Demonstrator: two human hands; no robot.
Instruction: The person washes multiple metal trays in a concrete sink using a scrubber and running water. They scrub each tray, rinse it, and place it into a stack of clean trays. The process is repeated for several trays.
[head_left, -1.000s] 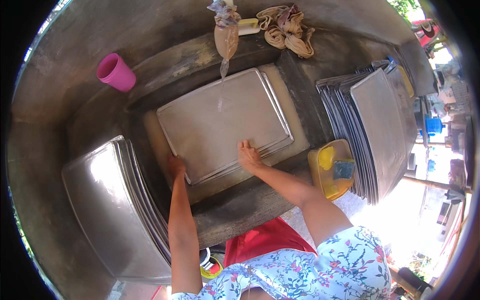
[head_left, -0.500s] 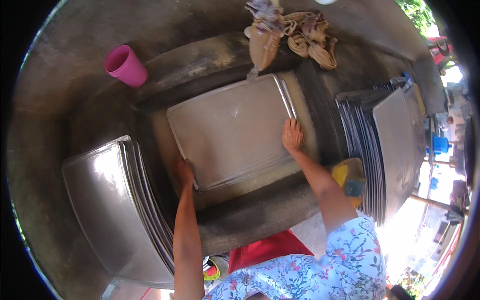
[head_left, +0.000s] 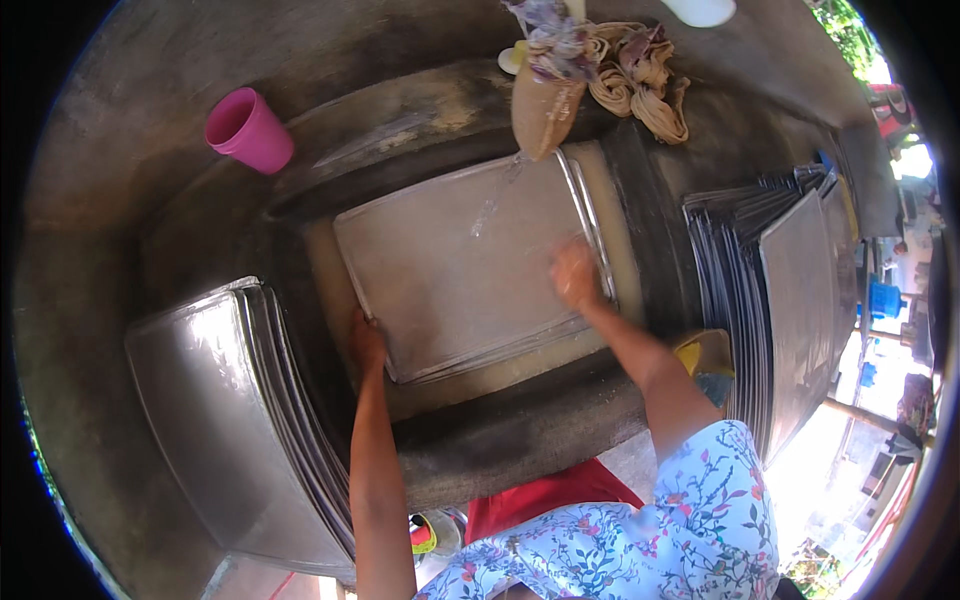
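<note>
A flat metal baking tray lies in the murky water of a concrete basin, with the edges of at least one more tray showing beneath it. At its near left edge my left hand grips the rim, the fingers partly hidden. My right hand is over the tray's right side, smeared by motion, so its fingers cannot be read. Water runs from a wet tan cloth bag, bound with pale plastic at the top, onto the far part of the tray.
Stacked metal trays lean at the left and at the right. A pink plastic cup sits on the far left ledge. Twisted cloths lie beside the bag. A small tub with a yellow item stands right of the basin.
My right hand has left the tray's right rim and moved slightly inward and nearer over its surface. My left hand stays at the left edge. Water now splashes more visibly onto the tray.
</note>
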